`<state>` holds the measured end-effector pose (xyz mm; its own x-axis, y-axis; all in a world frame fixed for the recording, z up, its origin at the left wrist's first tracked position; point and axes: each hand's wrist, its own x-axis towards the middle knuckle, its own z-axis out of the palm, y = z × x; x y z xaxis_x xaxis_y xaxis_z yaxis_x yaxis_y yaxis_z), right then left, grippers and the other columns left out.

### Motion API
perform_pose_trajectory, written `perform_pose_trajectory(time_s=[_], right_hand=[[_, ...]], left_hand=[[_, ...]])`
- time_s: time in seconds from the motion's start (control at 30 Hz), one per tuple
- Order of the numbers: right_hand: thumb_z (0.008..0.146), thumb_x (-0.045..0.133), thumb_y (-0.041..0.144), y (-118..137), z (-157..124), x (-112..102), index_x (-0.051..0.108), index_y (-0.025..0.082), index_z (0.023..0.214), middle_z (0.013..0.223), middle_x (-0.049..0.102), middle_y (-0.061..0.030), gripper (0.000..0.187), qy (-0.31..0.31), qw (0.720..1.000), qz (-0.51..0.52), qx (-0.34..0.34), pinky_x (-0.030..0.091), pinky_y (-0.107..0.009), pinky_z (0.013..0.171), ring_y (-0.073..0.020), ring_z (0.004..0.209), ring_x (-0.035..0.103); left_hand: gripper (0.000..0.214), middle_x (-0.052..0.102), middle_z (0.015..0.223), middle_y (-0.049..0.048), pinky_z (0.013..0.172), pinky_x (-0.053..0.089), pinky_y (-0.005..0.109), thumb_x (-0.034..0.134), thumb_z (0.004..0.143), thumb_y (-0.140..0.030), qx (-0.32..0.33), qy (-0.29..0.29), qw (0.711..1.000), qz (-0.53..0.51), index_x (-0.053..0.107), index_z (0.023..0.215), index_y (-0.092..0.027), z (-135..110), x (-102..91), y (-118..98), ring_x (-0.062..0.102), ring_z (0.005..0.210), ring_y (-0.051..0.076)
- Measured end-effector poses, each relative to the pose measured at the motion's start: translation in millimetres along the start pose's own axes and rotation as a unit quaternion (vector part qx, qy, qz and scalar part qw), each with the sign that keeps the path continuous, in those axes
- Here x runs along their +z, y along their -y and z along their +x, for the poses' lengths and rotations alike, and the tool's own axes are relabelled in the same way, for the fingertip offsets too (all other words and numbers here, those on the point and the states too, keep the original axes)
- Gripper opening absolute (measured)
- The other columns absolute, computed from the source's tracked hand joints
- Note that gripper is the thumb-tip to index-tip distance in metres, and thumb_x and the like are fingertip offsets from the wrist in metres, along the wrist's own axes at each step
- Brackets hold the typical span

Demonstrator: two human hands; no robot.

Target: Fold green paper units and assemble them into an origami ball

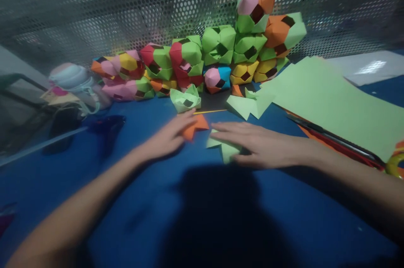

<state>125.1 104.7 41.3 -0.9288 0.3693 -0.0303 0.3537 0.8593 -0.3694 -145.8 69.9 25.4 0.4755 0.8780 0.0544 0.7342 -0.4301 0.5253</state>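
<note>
My left hand (168, 137) lies flat on the blue table (126, 200), its fingertips resting on a folded orange paper piece (196, 127). My right hand (255, 144) lies flat, fingers stretched out, on a folded light green paper piece (224, 149). A small folded green paper cup shape (185, 99) sits just beyond my left hand. A thin yellow stick (210, 112) lies beside it.
Several coloured paper cubes (217, 49) are stacked against a perforated metal wall (126, 7). Green sheets (331, 99) over orange and red sheets lie at right, cut green scraps (249, 106) near them. A blurred bottle (75, 85) and dark objects stand at left.
</note>
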Motion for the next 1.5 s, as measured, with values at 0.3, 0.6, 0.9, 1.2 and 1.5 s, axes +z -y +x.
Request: perform_pose_trajectory(time_s=[0.3, 0.6, 0.9, 1.2, 1.5], right_hand=[[0.084, 0.050, 0.027, 2, -4, -5, 0.042, 0.016, 0.138, 0.145, 0.040, -0.0115, 0.055, -0.004, 0.999, 0.022, 0.031, 0.036, -0.044, 0.106, -0.0271, 0.131, 0.039], [0.073, 0.067, 0.036, -14, -9, -13, 0.029, 0.025, 0.145, 0.152, 0.024, -0.0046, 0.082, 0.031, 0.994, 0.102, 0.034, 0.031, -0.038, 0.109, -0.0259, 0.137, 0.028], [0.073, 0.066, 0.032, -18, -8, -16, 0.034, 0.022, 0.143, 0.147, 0.036, -0.0040, 0.077, 0.076, 0.987, 0.139, 0.036, 0.033, -0.035, 0.108, -0.0233, 0.132, 0.038], [0.073, 0.064, 0.043, -10, -7, -12, 0.043, 0.019, 0.137, 0.136, 0.048, -0.0110, 0.071, 0.021, 0.998, 0.051, 0.036, 0.042, -0.041, 0.097, -0.0288, 0.121, 0.048], [0.075, 0.064, 0.040, -8, -7, -19, 0.034, 0.020, 0.143, 0.153, 0.023, -0.0056, 0.077, 0.088, 0.992, 0.074, 0.048, 0.030, -0.040, 0.110, -0.0277, 0.137, 0.027]], left_hand=[[0.048, 0.040, 0.145, 0.0098, 0.110, 0.031, 0.045, 0.041, 0.083, -0.016, 0.008, 0.009, 0.997, 0.079, 0.050, 0.130, -0.019, -9, -0.7, -5, 0.037, 0.133, 0.024], [0.057, 0.032, 0.149, 0.0100, 0.110, 0.028, 0.049, 0.059, 0.079, -0.040, -0.022, 0.026, 0.995, 0.088, 0.046, 0.133, -0.024, -10, -14.1, -9, 0.030, 0.136, 0.030], [0.059, 0.035, 0.148, 0.0085, 0.110, 0.027, 0.048, 0.061, 0.078, -0.044, -0.022, 0.045, 0.999, -0.022, 0.046, 0.133, -0.027, -3, -7.3, 17, 0.033, 0.135, 0.027], [0.058, 0.041, 0.143, 0.0103, 0.109, 0.027, 0.053, 0.067, 0.071, -0.046, -0.034, 0.005, 0.999, -0.009, 0.055, 0.124, -0.026, -3, -9.9, 7, 0.037, 0.132, 0.030], [0.062, 0.020, 0.154, 0.0043, 0.113, 0.022, 0.048, 0.065, 0.075, -0.044, 0.007, 0.056, 0.998, -0.038, 0.045, 0.134, -0.033, -3, -8.4, 22, 0.022, 0.140, 0.029]])
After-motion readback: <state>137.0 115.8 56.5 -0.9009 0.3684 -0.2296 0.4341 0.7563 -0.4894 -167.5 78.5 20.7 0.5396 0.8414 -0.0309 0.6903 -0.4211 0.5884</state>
